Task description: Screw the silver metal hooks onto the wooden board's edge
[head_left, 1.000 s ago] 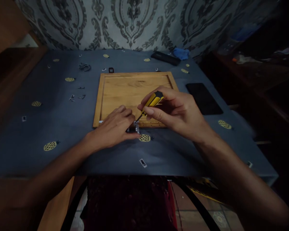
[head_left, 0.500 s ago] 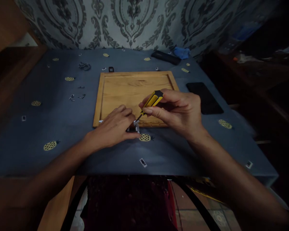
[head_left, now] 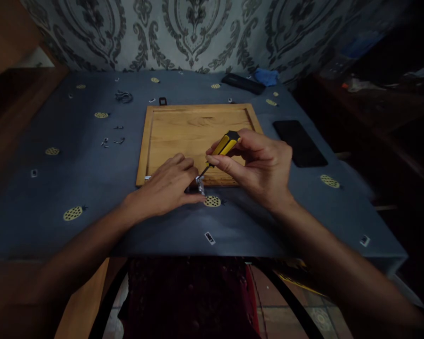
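Observation:
My right hand [head_left: 265, 167] pinches the yellow and black handle of a screwdriver [head_left: 226, 143] between thumb and fingers. The tool slants down to the left, its tip meeting a small shiny metal hinge [head_left: 201, 186] at the near edge of a framed wooden panel [head_left: 198, 134]. Whether a screw sits under the tip is too small to tell. My left hand [head_left: 167, 186] is closed over the panel's near edge, fingers bent on top and thumb in front, holding the hinge, which it partly hides. Another bit of metal [head_left: 148, 178] shows at the panel's near left corner.
Several loose screws [head_left: 119, 141] lie on the blue tablecloth [head_left: 99, 188] left of the panel. Behind them is a coiled cable [head_left: 123, 97]. A black phone [head_left: 299, 143] rests at right; a dark case [head_left: 243, 84] and a blue cloth [head_left: 266, 76] lie at the back.
My right hand has shifted slightly, its fingers turned a little around the screwdriver handle. The left hand, hinge and panel stay in place.

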Motion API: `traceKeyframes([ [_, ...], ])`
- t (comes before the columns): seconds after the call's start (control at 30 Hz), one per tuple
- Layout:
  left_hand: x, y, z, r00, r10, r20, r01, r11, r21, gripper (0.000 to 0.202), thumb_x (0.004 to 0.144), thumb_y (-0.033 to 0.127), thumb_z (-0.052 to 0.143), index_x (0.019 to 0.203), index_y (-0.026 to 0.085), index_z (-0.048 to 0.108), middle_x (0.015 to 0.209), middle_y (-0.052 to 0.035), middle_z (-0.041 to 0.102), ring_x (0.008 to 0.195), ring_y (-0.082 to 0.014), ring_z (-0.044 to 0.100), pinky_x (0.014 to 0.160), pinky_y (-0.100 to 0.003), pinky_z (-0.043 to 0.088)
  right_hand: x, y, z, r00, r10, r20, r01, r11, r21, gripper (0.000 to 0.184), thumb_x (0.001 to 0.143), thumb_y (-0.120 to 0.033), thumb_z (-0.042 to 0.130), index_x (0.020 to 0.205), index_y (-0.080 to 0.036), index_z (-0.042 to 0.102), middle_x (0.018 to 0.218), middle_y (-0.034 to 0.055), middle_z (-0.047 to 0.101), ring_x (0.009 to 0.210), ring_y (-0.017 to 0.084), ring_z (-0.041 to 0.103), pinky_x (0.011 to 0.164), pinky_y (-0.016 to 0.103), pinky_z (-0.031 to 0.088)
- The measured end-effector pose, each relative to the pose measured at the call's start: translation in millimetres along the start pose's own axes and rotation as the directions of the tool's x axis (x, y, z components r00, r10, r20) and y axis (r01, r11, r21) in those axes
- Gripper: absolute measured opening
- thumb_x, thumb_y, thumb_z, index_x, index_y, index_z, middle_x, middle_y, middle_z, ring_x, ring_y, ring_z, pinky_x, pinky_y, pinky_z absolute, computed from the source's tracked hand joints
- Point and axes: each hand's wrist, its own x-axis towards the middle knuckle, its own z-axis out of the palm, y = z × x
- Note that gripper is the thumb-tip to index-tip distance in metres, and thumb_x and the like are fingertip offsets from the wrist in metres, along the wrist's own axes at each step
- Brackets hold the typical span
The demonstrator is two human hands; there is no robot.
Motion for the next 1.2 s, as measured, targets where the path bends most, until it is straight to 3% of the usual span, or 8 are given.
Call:
traceKeyframes([
  [0.43,0,2,-2.4,1.0,-0.015,0.015,0.016,0.999,-0.032,0.037,0.093,0.047,0.071,0.11,0.015,0.066,0.119,-0.0114,0.065,0.113,-0.03,0.054,0.101,-0.046,0.048,-3,-2,7,0.995,-0.061,-0.079,0.056,0.996,-0.071,0.031,0.085,-0.046,0.081,0.074,-0.025,0.061,0.069,-0.0015,0.062,0.064,0.016,0.058,0.062,0.032,0.05],
  [0.73,0,2,-1.1,1.0,-0.023,0.015,0.023,1.0,-0.011,0.038,0.092,0.048,0.072,0.108,0.014,0.067,0.117,-0.0118,0.065,0.112,-0.03,0.054,0.101,-0.045,0.047,-5,4,7,0.996,-0.062,-0.061,0.064,0.997,0.036,0.031,0.083,-0.046,0.083,0.074,-0.026,0.06,0.072,-0.0001,0.061,0.067,0.019,0.059,0.065,0.037,0.052],
  [0.97,-1,-1,-0.9,1.0,0.01,-0.019,-0.01,1.0,-0.017,0.042,0.095,0.056,0.066,0.099,0.014,0.067,0.102,-0.0084,0.063,0.103,-0.0274,0.054,0.09,-0.04,0.048,-9,-3,3,0.977,-0.021,-0.211,0.027,0.999,0.023,0.024,0.092,-0.054,0.069,0.089,-0.03,0.068,0.083,0.0027,0.066,0.071,0.021,0.063,0.07,0.041,0.056],
  [1.2,0,0,0.3,1.0,-0.003,-0.016,0.003,1.0,0.017,0.039,0.094,0.053,0.069,0.103,0.014,0.067,0.104,-0.009,0.064,0.104,-0.0278,0.054,0.092,-0.04,0.047,-12,-1,6,0.985,-0.023,-0.169,0.026,1.0,0.015,0.025,0.092,-0.049,0.071,0.083,-0.026,0.067,0.076,0.0016,0.061,0.068,0.018,0.058,0.066,0.037,0.053],
])
